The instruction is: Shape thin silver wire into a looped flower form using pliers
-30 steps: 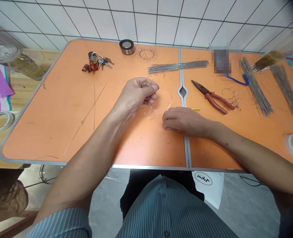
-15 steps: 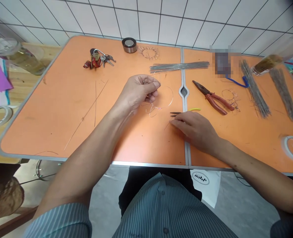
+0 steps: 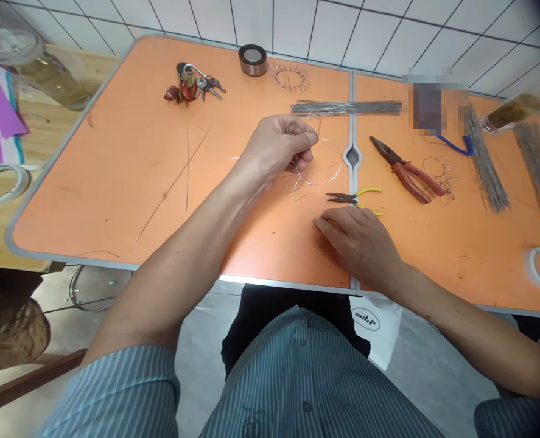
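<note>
My left hand (image 3: 279,149) is raised over the middle of the orange table (image 3: 114,182), its fingers pinched on a tangle of thin wire loops (image 3: 318,167) that hangs down to the tabletop. My right hand (image 3: 358,243) lies palm down near the table's front edge, its fingertips pressed on a short, thin piece of wire that is barely visible. Small yellow-handled pliers (image 3: 354,198) lie just beyond that hand, apart from it.
Red-handled pliers (image 3: 406,173) lie to the right. A bundle of straight wires (image 3: 347,108) crosses the table seam, more bundles (image 3: 486,161) sit at far right. Keys (image 3: 192,85), a tape roll (image 3: 252,59) and a wire ring (image 3: 289,78) are at the back. Loose long wires (image 3: 185,167) lie left.
My right hand has slid back toward the front edge, uncovering the yellow-handled pliers. The left hand keeps its pinch on the wire loops. The camera has tilted down a little.
</note>
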